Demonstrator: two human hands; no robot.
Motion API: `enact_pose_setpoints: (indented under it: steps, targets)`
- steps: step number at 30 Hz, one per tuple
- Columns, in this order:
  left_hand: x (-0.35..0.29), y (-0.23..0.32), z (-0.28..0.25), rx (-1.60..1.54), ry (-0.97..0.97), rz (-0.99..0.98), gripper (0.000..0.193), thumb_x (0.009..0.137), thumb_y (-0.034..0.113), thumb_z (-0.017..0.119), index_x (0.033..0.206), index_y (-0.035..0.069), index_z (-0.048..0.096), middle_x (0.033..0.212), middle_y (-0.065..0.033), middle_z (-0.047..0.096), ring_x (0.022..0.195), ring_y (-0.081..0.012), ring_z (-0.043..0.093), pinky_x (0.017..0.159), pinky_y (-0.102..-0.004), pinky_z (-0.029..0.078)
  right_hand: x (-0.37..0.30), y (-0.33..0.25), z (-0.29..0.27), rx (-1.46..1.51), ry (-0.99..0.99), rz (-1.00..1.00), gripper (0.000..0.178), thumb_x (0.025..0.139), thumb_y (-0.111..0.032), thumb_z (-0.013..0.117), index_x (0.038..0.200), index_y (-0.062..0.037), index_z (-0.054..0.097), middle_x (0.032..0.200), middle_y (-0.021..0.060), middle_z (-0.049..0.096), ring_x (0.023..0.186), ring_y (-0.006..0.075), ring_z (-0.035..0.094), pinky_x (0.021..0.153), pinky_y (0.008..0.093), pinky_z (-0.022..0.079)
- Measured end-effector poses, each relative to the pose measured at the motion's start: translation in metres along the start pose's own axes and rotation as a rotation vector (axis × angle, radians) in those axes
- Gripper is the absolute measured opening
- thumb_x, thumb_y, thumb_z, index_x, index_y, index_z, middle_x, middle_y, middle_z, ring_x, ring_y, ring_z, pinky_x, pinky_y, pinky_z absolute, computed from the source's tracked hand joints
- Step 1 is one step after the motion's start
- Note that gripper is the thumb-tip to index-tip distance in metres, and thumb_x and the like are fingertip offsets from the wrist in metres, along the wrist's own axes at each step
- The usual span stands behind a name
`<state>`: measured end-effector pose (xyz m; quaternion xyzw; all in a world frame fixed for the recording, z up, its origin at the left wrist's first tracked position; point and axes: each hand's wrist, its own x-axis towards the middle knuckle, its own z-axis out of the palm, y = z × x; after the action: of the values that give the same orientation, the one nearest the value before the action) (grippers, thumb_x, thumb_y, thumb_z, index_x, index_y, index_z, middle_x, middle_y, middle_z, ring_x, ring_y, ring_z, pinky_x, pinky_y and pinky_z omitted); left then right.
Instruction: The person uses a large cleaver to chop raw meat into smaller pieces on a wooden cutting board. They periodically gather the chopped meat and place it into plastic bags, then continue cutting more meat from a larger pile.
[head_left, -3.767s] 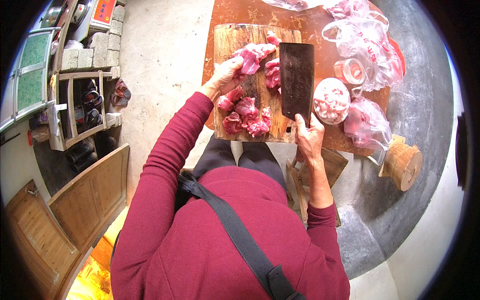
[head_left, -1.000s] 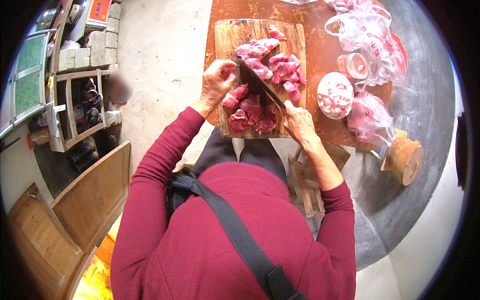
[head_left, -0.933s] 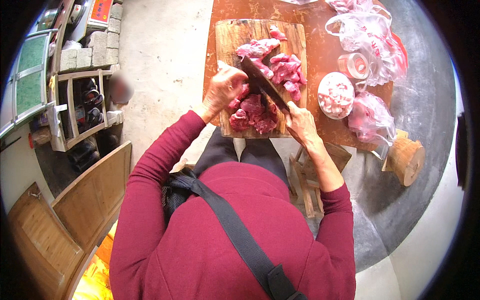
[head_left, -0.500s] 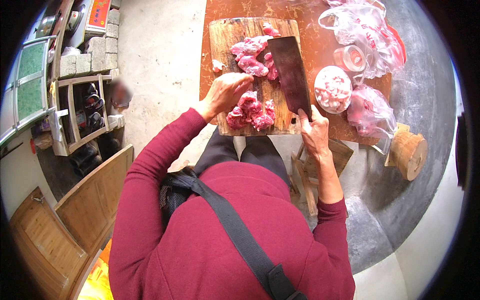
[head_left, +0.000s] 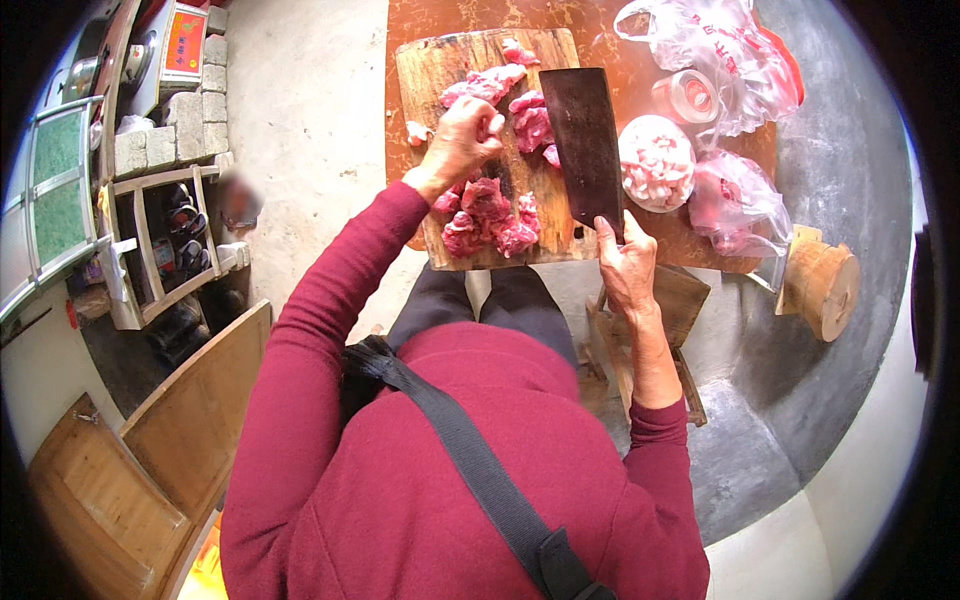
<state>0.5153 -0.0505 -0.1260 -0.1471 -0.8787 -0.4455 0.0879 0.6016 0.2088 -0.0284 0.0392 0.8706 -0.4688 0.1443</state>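
Note:
My right hand grips a broad dark cleaver by its handle, the blade lying along the right edge of the wooden cutting board. Over the board's left half, my left hand is closed with curled fingers; whatever they hold is hidden. Just beyond it lies a strip of raw meat, and a darker piece of meat sits between hand and blade. A pile of red meat chunks rests at the near edge. Smaller bits lie at the far edge and left side.
Right of the board stand a bowl of pale diced pieces, a clear jar and plastic bags on the brown table. A wooden stool is below the table's near edge. A log-like wooden block stands farther right.
My left hand has moved away from me over the board, its fingers now curled. The far meat pieces lie farther apart. The cleaver stays in my right hand at the board's right side.

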Motion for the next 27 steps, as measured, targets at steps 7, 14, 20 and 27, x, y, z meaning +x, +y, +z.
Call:
enact_pose_setpoints:
  steps: [7, 14, 20, 27]
  targets:
    - [-0.036, -0.026, -0.001, -0.328, 0.048, -0.643, 0.012, 0.074, 0.007, 0.069, 0.083, 0.004, 0.061, 0.071, 0.003, 0.058, 0.068, -0.0047, 0.054, 0.063, -0.0208, 0.047, 0.009, 0.002, 0.014, 0.056, 0.031, -0.115, 0.018, 0.087, -0.016, 0.057, 0.086, 0.0019, 0.056, 0.053, 0.0118, 0.05, 0.045, 0.0129, 0.047, 0.045, 0.0309, 0.038]
    - [-0.043, -0.027, 0.001, -0.04, 0.112, -0.494, 0.012, 0.071, 0.003, 0.071, 0.081, 0.004, 0.064, 0.07, -0.0035, 0.061, 0.065, -0.0107, 0.058, 0.062, -0.025, 0.049, 0.018, -0.005, 0.025, -0.143, -0.096, -0.139, 0.012, 0.087, -0.012, 0.055, 0.086, -0.0002, 0.056, 0.059, 0.018, 0.053, 0.047, 0.0239, 0.051, 0.049, 0.0347, 0.041]
    - [-0.052, -0.03, 0.002, -0.018, 0.17, -0.464, 0.011, 0.072, 0.004, 0.07, 0.082, 0.004, 0.065, 0.071, -0.007, 0.064, 0.065, -0.014, 0.063, 0.062, -0.0274, 0.051, 0.029, -0.006, 0.043, -0.394, -0.195, -0.24, 0.01, 0.082, -0.012, 0.053, 0.087, -0.0035, 0.05, 0.062, 0.025, 0.053, 0.064, 0.0432, 0.056, 0.055, 0.0484, 0.042]
    - [-0.056, -0.039, 0.003, 0.058, 0.197, -0.414, 0.015, 0.07, 0.006, 0.068, 0.084, 0.005, 0.063, 0.073, -0.0106, 0.063, 0.07, -0.024, 0.062, 0.067, -0.0333, 0.049, 0.036, -0.01, 0.055, -0.471, -0.247, -0.266, 0.009, 0.081, -0.012, 0.051, 0.087, -0.0051, 0.05, 0.063, 0.0253, 0.057, 0.064, 0.0424, 0.059, 0.058, 0.051, 0.048]
